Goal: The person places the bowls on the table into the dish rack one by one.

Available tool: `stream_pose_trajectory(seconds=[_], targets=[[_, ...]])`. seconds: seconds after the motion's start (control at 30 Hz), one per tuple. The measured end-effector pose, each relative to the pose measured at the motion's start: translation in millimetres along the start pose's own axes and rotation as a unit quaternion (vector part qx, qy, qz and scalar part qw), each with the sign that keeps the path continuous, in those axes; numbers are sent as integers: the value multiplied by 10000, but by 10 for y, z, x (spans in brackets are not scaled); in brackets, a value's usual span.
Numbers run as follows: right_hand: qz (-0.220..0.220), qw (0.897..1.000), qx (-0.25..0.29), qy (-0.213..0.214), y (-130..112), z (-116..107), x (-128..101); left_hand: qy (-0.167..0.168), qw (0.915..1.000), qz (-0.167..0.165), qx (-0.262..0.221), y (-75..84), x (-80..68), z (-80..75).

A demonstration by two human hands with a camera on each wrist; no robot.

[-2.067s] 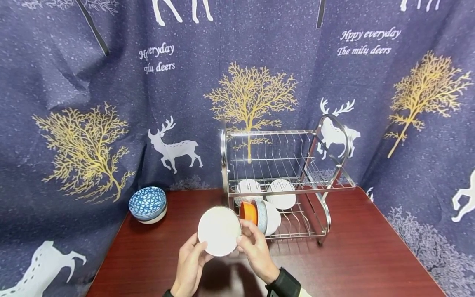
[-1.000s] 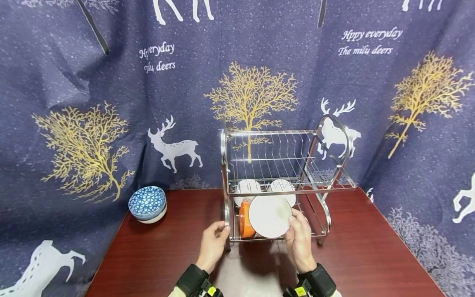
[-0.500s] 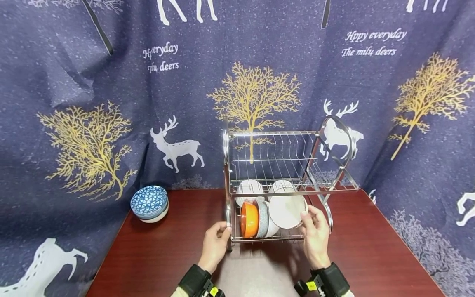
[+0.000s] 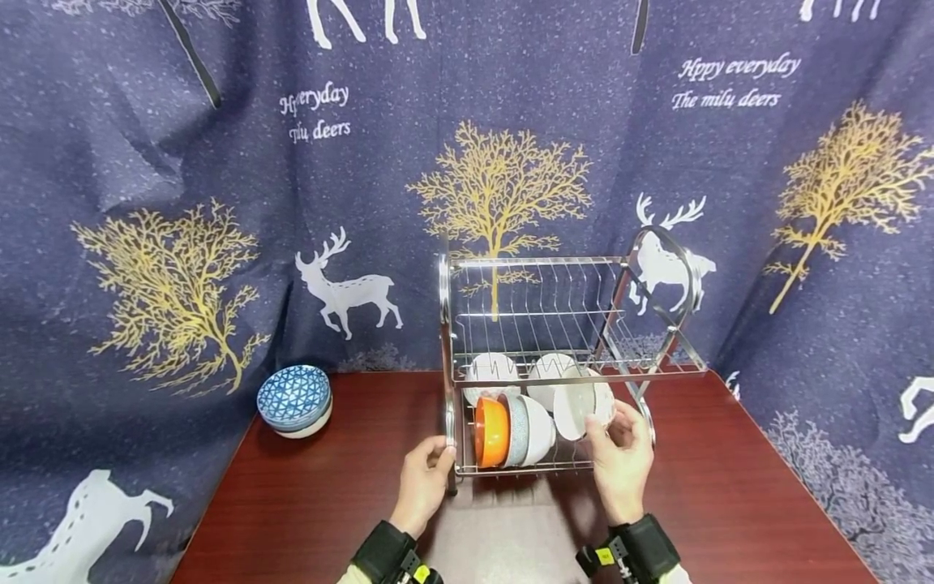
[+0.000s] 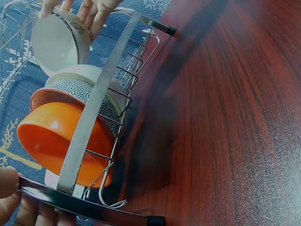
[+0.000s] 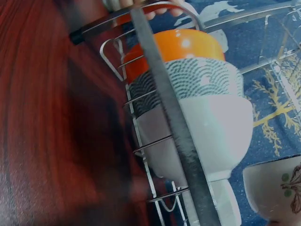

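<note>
Right hand [image 4: 620,454] holds white bowl [image 4: 580,410] (left hand [image 4: 423,478] grips rack [image 4: 448,422]).

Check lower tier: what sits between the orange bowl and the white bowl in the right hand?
Head view: a patterned grey bowl and a white bowl, nested on their sides between the orange bowl and the white bowl held by the right hand.

Staged home kitchen corner: dish rack [image 4: 554,324], bowls, deer-print curtain [image 4: 219,162].

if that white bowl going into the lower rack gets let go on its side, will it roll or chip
The white bowl, held on edge by the right hand, looks glazed ceramic: probably rigid, smooth and chippable against the wire dish rack. Its round rim could roll, though the wires and the neighbouring white bowl would likely check it.
</note>
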State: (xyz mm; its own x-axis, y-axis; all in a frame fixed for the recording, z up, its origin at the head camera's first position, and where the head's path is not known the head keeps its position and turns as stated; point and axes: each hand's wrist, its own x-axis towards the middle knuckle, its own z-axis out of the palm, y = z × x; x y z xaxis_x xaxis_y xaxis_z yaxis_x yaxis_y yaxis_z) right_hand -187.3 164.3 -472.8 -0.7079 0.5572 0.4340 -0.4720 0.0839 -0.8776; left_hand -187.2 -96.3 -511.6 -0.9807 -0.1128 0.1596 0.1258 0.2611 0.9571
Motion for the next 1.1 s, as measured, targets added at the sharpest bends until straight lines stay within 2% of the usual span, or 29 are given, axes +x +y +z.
stream_pose_trajectory(seconds=[0.17,0.33,0.4,0.6,0.77,1.1], targets=[[-49,9971,-757,12,187,-3,-19,14,10000,-93,-8,2,0,0],[-188,9906,-1343,-205,369,-3,-27,-39,9996,-251,-103,9,8,-2],[-251,9841,-1728,-313,404,2,-32,-45,9994,-307,-138,6,11,-3],[-267,9592,-2749,-614,440,25,-60,-36,9998,-163,-64,-4,4,-6],[-104,9521,-2931,-863,438,61,-67,-59,9997,-160,-169,-3,6,-8],[-124,9425,-3069,-1315,423,142,-105,-35,9996,-159,-210,-19,13,-6]])
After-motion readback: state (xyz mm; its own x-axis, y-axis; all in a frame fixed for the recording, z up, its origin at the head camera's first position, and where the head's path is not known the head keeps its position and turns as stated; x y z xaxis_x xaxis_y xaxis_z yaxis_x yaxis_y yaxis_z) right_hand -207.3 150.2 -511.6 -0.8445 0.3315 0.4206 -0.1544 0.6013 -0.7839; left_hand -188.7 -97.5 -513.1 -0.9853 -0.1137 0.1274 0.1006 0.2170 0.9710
